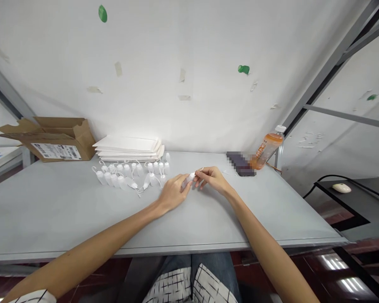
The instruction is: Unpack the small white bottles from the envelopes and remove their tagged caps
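Note:
My left hand [173, 191] is closed around a small white plastic bottle [187, 181], tilted with its cap end up and to the right. The fingertips of my right hand [213, 179] pinch at that cap end, where a thin white strap or cord shows. The fingers hide most of the bottle. To the left of my left hand, several similar small white bottles [120, 182] with curled straps stand in rows on the grey table [208, 223]. A few of them lean or lie over near a loose strap.
An open cardboard box [63, 143] stands at the back left beside a stack of white envelopes [129, 145]. At the back right are a dark phone [241, 164] and an orange drink bottle [268, 147]. A white mouse [341, 188] lies on a separate surface at right.

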`<state>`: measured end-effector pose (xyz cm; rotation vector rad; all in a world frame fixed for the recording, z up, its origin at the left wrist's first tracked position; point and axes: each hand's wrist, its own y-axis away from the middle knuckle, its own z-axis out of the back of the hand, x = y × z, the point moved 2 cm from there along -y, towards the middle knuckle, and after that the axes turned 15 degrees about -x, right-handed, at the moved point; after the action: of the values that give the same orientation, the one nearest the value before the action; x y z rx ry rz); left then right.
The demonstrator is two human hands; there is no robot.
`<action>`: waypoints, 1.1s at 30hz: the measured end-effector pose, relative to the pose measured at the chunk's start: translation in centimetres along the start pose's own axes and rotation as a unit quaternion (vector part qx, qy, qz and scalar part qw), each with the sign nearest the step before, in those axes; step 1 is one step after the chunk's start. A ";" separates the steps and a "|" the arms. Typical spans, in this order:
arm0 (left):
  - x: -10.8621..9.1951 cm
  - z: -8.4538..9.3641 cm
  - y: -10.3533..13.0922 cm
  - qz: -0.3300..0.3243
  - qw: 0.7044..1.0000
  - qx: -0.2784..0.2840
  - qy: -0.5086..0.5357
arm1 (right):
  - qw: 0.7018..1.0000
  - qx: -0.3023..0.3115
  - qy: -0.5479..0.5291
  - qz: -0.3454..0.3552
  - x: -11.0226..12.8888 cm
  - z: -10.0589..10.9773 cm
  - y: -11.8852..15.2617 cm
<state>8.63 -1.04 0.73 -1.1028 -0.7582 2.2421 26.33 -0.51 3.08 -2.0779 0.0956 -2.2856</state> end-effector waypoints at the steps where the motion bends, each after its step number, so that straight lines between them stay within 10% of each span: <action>1: 0.0 0.1 0.0 0.016 1.000 0.005 0.021 | 1.000 -0.003 -0.008 -0.003 -0.1 -0.1 -0.1; 11: 0.1 -0.3 -0.6 0.324 0.894 0.087 0.298 | 0.995 -0.061 -0.076 -0.005 -0.3 -0.9 -0.5; 33: -0.1 0.1 0.1 0.275 0.928 0.100 0.232 | 0.998 -0.003 0.061 0.003 0.3 -0.7 0.3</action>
<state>8.60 -1.17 0.73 -1.8148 -0.0124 2.2603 25.64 -0.87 3.26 -1.9359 0.1130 -2.4101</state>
